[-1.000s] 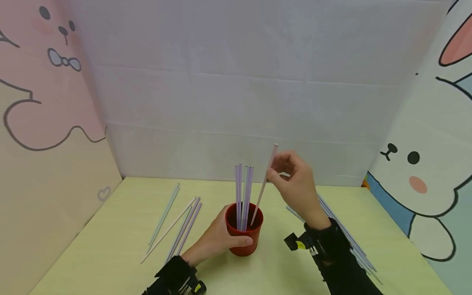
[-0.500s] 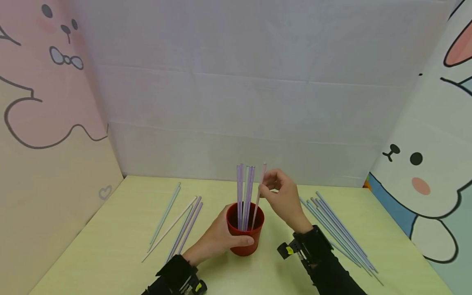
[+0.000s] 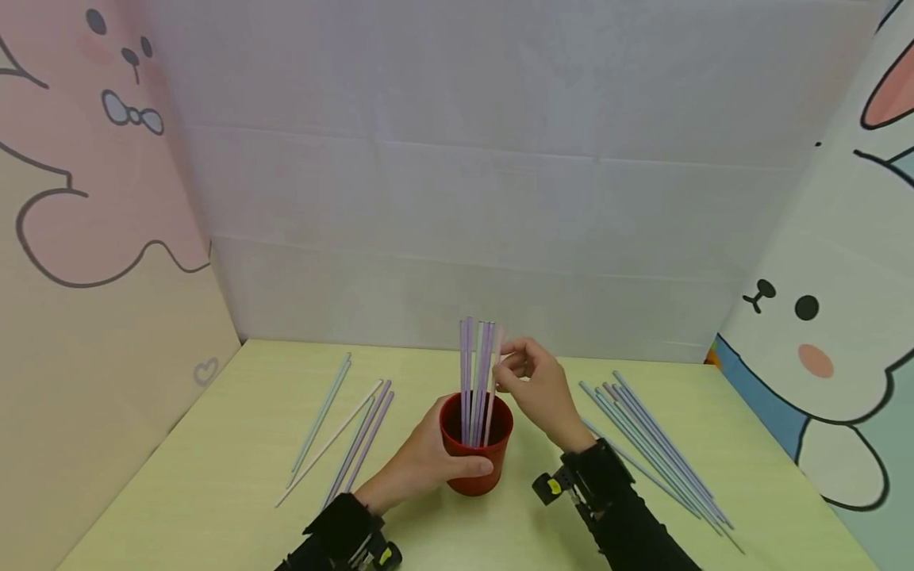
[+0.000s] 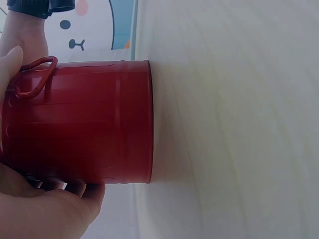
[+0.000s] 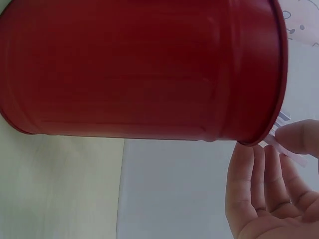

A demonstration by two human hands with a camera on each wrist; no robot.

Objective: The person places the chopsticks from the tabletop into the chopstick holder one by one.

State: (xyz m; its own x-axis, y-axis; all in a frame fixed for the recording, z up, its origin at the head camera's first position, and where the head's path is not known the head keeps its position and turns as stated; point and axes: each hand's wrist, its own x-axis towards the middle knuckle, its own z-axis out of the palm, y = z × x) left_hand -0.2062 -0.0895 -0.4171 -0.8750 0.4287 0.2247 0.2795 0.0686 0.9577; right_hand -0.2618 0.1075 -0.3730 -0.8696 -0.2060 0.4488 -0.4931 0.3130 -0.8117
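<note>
A small red bucket (image 3: pixel 477 485) stands upright on the pale table, and my left hand (image 3: pixel 417 456) grips it around its side, thumb across the front. A wire loop handle (image 4: pixel 37 77) shows on its wall in the left wrist view. Several purple and pale straws (image 3: pixel 466 365) stand inside. My right hand (image 3: pixel 537 390) pinches a pink straw (image 3: pixel 490 408) between thumb and fingers above the rim, the straw's lower end inside the bucket. In the right wrist view, the bucket wall (image 5: pixel 139 69) hides most of the straws, while the right fingers (image 5: pixel 274 181) show beyond its rim.
Left of the bucket lie teal straws (image 3: pixel 321 420), a white straw (image 3: pixel 328 444) and purple straws (image 3: pixel 370 444). On the right lies a bundle of bluish and grey straws (image 3: pixel 660 448). A white back panel (image 3: pixel 428 198) and printed side panels bound the table.
My right hand has moved down and left with the pink straw, which now stands steeper and lower, beside the other straws. The left hand and bucket have stayed nearly still.
</note>
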